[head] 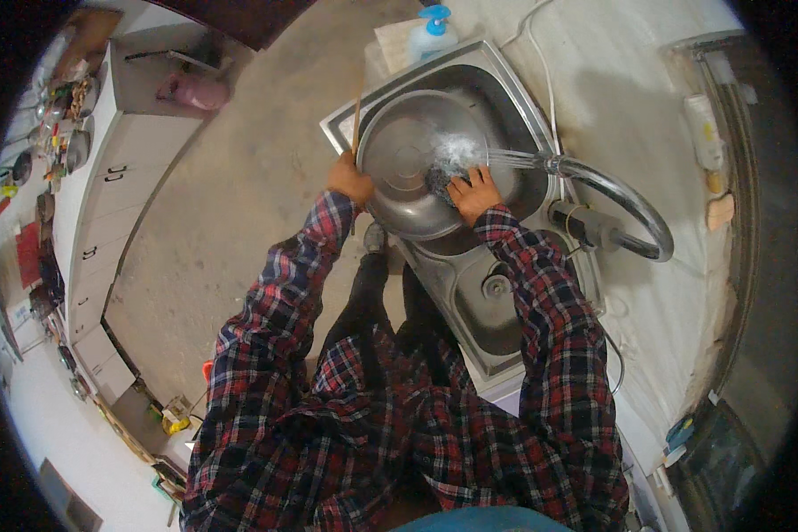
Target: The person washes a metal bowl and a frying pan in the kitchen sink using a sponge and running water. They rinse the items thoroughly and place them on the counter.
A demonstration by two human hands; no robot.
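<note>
A large round stainless steel pan or basin (399,133) rests tilted over the bigger bowl of a metal double sink (499,76). My left hand (350,179) grips its left rim. A thin wooden stick (357,123) passes at that hand; whether the fingers also hold it, I cannot tell. Inside the pan, my right hand (473,195) presses a dark grey scouring pad (441,181), apparently metal mesh, against the surface. From the curved chrome faucet (628,183), a stream of water (512,158) splashes white beside the right fingertips.
The smaller sink bowl, with its drain (497,286), lies under my right forearm. A pump bottle with a blue top (433,36) stands behind the sink. White cabinets (143,153) line the left. A white cable (545,73) crosses the counter behind the faucet.
</note>
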